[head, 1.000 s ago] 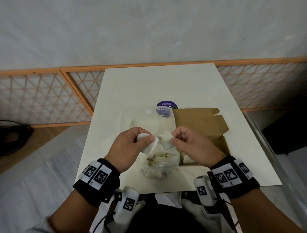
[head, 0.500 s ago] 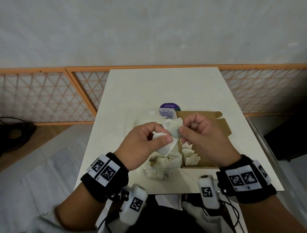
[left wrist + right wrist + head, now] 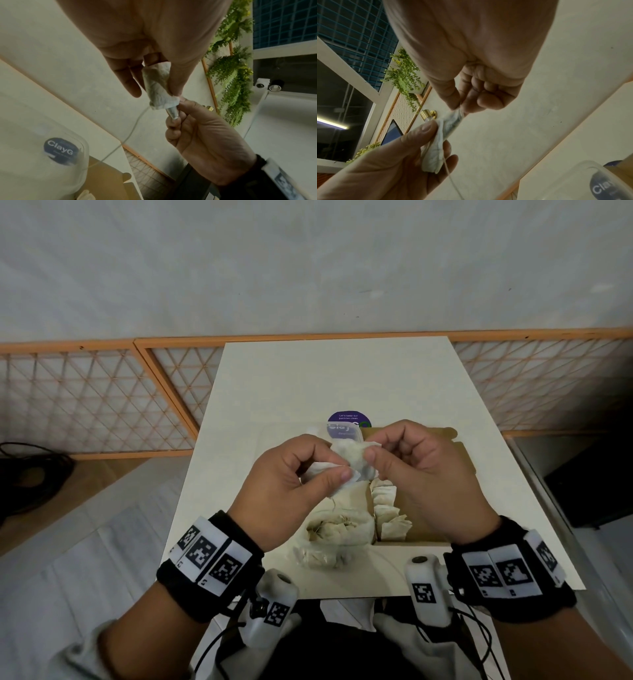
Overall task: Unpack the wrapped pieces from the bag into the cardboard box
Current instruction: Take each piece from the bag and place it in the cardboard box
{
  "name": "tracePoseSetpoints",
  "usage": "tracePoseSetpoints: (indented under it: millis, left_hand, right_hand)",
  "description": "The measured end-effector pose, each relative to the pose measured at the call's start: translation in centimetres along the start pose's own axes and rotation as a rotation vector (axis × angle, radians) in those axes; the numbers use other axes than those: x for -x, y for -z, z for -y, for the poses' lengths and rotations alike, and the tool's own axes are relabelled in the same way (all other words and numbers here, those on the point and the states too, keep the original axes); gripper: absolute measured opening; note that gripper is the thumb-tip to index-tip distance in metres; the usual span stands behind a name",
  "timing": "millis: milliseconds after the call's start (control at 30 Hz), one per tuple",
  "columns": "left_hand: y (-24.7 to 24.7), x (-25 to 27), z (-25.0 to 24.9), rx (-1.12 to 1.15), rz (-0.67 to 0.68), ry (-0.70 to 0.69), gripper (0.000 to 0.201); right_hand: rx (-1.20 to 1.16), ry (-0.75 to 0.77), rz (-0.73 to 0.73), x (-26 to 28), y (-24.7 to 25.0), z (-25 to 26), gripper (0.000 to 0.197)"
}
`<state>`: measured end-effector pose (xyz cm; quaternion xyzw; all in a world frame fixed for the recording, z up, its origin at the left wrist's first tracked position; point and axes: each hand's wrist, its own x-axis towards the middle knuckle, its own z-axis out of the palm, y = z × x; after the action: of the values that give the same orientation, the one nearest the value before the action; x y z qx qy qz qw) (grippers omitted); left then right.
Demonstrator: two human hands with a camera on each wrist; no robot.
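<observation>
My left hand (image 3: 334,462) pinches a white wrapped piece (image 3: 322,474) between thumb and fingers, held up above the table. My right hand (image 3: 373,450) pinches a second, crumpled piece (image 3: 354,455) that touches the first. In the left wrist view the white piece (image 3: 157,83) meets the greyer one (image 3: 172,113), and a thin thread (image 3: 133,129) hangs below. The clear bag (image 3: 337,537) with several more pieces lies under my hands. The open cardboard box (image 3: 411,539) to its right holds several pieces (image 3: 387,508).
A purple round label (image 3: 349,419) shows on the bag's far end. The cream table (image 3: 342,378) stretches away beyond the box. Orange lattice railings (image 3: 102,405) flank it, and dark cables (image 3: 27,474) lie on the floor at left.
Both hands have lifted their pieces up from just over the bag and brought them together. The pieces in the box, hidden before, now show below my right hand.
</observation>
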<state>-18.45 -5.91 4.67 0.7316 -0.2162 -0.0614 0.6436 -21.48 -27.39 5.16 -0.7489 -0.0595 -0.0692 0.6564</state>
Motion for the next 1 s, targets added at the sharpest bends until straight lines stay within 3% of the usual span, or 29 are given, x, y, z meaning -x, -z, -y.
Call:
tracePoseSetpoints:
  millis: [233,467,567,700,767,867,1000]
  left_hand:
    - [-0.5,-0.1,-0.1,0.233,0.028,0.076,0.018]
    - [-0.2,-1.1,0.0,0.203,-0.129,0.055,0.009]
    - [0.8,-1.0,0.4,0.216,-0.165,0.061,0.011]
    - [1.7,-0.5,0.9,0.275,-0.175,0.085,0.018]
    - [2.0,-0.2,1.2,0.286,-0.194,0.103,0.021]
    - [2.2,0.3,1.7,0.247,-0.206,0.125,0.02]
    - [2.3,0.9,2.3,0.217,-0.206,0.153,0.016]
  right_hand:
    - [0.0,-0.012,-0.01,0.0,-0.2,-0.3,0.008]
    - [-0.002,-0.081,0.091,-0.3,-0.9,-0.8,0.008]
    - [0.257,-0.214,0.15,-1.0,-0.7,-3.7,0.007]
    - [0.767,-0.338,0.372,-1.0,-1.7,-8.1,0.014]
    - [0.864,-0.342,0.432,-0.9,-2.6,-9.8,0.015]
    - [0.975,-0.322,0.52,-0.9,-4.3,-11.5,0.032]
    - [1.206,-0.316,0.447,-0.7,-5.9,-12.4,0.04]
